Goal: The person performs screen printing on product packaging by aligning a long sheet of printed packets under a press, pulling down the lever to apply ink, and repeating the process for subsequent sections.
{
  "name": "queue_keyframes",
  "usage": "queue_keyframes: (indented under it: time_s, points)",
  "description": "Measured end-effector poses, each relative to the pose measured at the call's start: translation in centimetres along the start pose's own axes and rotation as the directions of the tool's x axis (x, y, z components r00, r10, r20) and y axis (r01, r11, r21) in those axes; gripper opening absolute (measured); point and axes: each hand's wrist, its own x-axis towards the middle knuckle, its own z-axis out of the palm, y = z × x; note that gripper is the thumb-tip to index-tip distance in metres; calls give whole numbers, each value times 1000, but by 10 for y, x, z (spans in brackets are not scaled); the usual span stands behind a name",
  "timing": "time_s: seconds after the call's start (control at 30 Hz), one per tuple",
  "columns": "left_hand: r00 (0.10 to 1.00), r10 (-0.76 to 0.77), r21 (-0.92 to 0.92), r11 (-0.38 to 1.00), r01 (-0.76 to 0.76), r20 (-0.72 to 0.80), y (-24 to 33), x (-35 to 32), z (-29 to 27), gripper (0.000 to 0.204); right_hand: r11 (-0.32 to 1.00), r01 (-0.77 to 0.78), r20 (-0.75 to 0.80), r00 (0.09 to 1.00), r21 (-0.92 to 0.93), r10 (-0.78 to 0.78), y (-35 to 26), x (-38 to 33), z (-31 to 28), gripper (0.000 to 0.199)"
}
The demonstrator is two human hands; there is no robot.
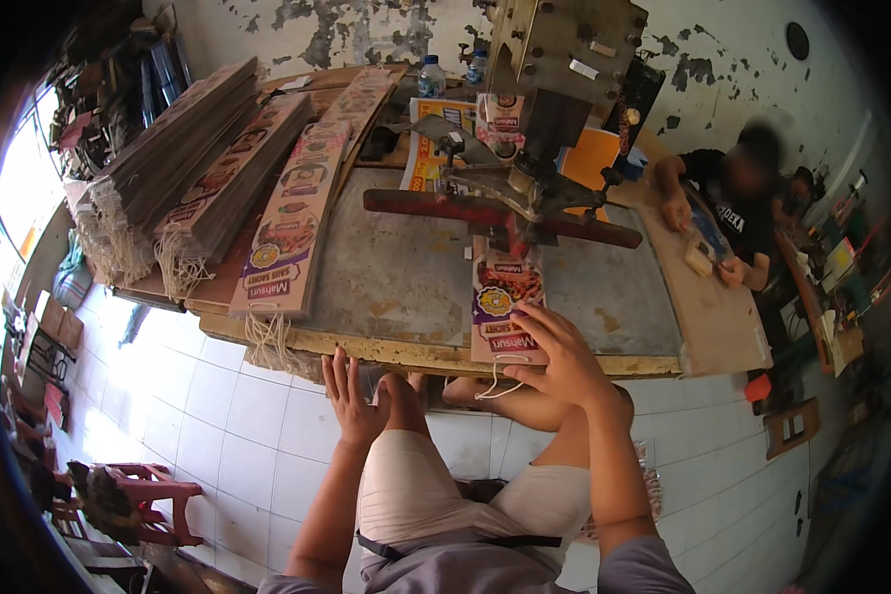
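Observation:
A long printed cardboard hanging strip [506, 307], with food pictures and a white string [498, 378] at its near end, lies on the grey metal plate [386, 267]. Its middle passes beneath the red crossbar [436, 205] of a press [530, 188]. My right hand [564, 358] rests on the strip's near right side, fingers stretched out over it and the thumb by the string. My left hand [352, 404] is raised at the table's front edge, fingers apart and holding nothing. Left of the plate lies a pile of similar strips [292, 213], strings hanging over the edge.
Taller stacks of strips [158, 178] fill the table's left end. Water bottles [432, 76] stand at the back, near printed sheets [426, 148]. At the right, another person [728, 203] handles a small item. A red stool [158, 500] stands on the tiled floor.

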Motion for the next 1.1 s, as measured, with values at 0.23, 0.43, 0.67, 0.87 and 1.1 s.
queue_keyframes:
  time_s: [0.23,0.43,0.67,0.87,1.1]
  points:
    - [1000,-19,-31,999,19,-21,8,4,-2,80,998,32,62,998,-48,-29,3,3,-7,80]
    - [1000,-31,-49,998,31,5,11,7,-6,86,970,144,52,989,-196,-136,3,-7,-1,63]
    - [1000,-31,-43,999,31,2,12,10,-13,82,931,133,-23,988,-341,-150,19,-58,-11,45]
    - [1000,-27,-54,998,27,3,17,13,-13,82,887,-104,-201,979,-449,13,59,-123,-58,48]
    - [999,-9,-53,999,11,34,11,11,-14,82,894,-326,-410,893,-308,184,46,-213,-123,37]
